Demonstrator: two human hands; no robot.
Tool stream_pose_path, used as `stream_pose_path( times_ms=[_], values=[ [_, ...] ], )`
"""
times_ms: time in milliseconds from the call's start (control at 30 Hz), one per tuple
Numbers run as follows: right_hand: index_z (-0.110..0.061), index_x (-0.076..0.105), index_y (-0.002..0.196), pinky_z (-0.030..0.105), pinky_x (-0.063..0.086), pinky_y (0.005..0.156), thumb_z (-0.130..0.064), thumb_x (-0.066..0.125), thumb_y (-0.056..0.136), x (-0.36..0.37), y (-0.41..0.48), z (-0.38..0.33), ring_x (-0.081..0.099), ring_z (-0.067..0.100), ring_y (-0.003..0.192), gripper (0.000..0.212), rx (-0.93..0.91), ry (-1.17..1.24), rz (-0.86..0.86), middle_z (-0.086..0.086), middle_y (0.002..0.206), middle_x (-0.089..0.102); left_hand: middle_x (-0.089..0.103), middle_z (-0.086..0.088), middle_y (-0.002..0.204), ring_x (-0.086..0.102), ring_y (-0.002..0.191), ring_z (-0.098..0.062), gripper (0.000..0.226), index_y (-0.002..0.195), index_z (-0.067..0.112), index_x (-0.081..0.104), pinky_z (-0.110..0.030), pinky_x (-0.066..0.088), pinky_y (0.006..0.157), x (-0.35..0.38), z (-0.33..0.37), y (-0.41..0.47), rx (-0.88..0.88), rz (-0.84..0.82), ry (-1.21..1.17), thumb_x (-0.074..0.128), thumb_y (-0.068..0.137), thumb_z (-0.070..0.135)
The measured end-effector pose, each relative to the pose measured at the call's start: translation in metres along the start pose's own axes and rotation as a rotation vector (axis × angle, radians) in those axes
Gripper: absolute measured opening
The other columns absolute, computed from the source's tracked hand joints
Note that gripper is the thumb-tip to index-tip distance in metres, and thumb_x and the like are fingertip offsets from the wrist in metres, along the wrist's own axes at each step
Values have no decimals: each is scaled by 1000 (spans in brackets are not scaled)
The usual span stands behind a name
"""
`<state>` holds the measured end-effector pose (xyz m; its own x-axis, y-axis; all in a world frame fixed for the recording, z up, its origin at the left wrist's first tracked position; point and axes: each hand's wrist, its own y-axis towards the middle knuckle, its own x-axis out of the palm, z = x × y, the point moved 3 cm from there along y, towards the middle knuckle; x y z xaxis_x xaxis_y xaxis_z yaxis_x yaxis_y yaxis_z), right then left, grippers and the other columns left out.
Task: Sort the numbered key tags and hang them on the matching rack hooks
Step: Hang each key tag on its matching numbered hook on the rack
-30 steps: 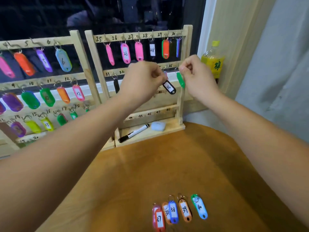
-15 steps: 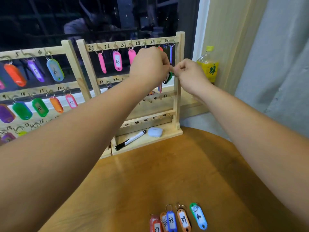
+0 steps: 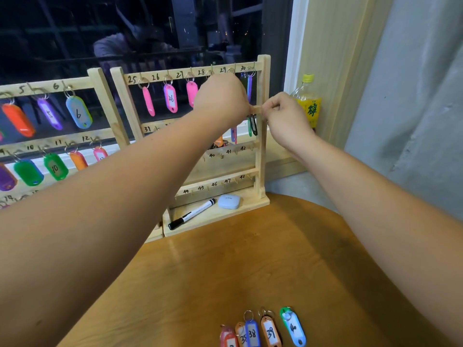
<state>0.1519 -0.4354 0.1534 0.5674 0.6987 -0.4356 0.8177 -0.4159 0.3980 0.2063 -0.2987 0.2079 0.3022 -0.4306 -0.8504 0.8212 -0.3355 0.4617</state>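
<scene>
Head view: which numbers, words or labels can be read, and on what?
"25" to "30": right rack, top rail.
"31", "40" to "42", "44" to "48": its lower rails.
"5", "6", "10", "11", "12": left rack rails.
"26": pink tag.
"6": light-blue tag.
"10": green tag.
"38": blue tag on table.
"39": orange tag beside it.
Bottle label: green Chinese character, unsure.
Marker, white case: too small.

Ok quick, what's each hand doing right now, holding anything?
Left hand: curled at the rack rail, fingertips hidden; cannot tell what it holds.
Right hand: pinching something above the black tag; cannot tell what.
</scene>
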Motion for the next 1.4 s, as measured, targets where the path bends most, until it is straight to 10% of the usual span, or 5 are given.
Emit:
stream_pose_path(
  times_ms=[267,900,1067,1400],
  values=[
    [-20,62,110,12,36,65,-14,59,104,-6,-43,11,53,-3,75,9,-121,27,47,-13,78,55,72,7,80,69,80,-17,15,86,26,75,-38,63,74,-6,-20,-21,12,131,-151,75,93,39],
    [-24,69,121,2,36,64,-11,58,100,2,-49,3,50,-3,76,27,-251,-139,58,-4,104,63,69,12,79,67,80,-10,9,94,29,76,-31,56,73,-21,-39,-100,37,152,-266,67,93,29],
    [-29,70,114,21,48,79,-16,62,99,11,-107,13,57,7,84,21,-243,-54,-63,-9,105,63,69,13,79,63,74,0,4,92,34,75,-24,47,65,-4,-67,-172,-42,18,-316,71,94,36],
    [-32,73,100,13,41,75,-17,72,96,35,-245,44,60,12,91,16,-183,-49,-374,-15,95,63,73,18,85,64,85,3,10,97,35,76,-10,43,69,59,-113,-319,-111,-418,-354,81,88,37]
  ],
)
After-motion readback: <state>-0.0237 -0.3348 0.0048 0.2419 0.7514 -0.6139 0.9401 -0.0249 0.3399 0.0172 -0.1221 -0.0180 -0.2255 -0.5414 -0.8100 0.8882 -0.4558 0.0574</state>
